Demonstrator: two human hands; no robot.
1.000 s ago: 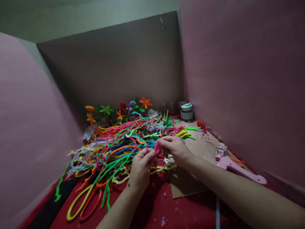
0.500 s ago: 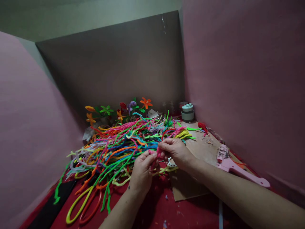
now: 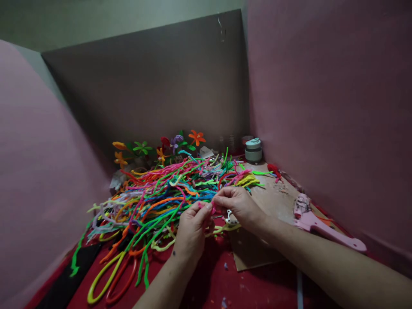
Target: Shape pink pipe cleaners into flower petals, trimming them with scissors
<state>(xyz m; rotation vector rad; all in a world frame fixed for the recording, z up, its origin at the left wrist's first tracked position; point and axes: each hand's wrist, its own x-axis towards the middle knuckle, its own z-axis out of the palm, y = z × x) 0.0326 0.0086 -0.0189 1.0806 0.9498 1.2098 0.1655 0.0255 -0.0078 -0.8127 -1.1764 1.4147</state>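
My left hand (image 3: 192, 229) and my right hand (image 3: 237, 204) meet at the fingertips over the near edge of a big heap of coloured pipe cleaners (image 3: 154, 193). Both pinch a small pink pipe cleaner piece (image 3: 212, 207) between them; most of it is hidden by the fingers. A small white patterned object (image 3: 230, 217) lies on the table just under my right hand.
Finished pipe cleaner flowers (image 3: 161, 148) stand at the back by the cardboard wall. A brown cardboard sheet (image 3: 277, 201) lies at the right, with a pink glue gun (image 3: 317, 227) and a small lidded jar (image 3: 253, 150). Pink panels close in both sides. The table cover is red (image 3: 251, 287).
The pink piece shows less between my fingers than a second ago; my fingers have closed in around it. The view has shifted slightly; both hands stay at the same spot.
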